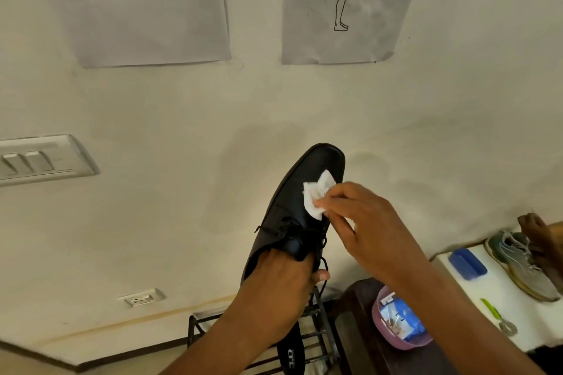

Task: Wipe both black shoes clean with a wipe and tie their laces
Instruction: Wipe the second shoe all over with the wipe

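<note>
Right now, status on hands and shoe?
Left hand inside black shoe, holding it up. Right hand pressing white wipe on the toe. Laces loose. Nothing in the way.

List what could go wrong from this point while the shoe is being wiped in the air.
1. The black shoe is held up by the left hand alone, gripped at the heel opening; pressure from the right hand could twist it loose.
2. The laces hang untied and may tangle in the fingers.
3. The wipe is small and bunched, so it could slip from the fingertips.
</note>
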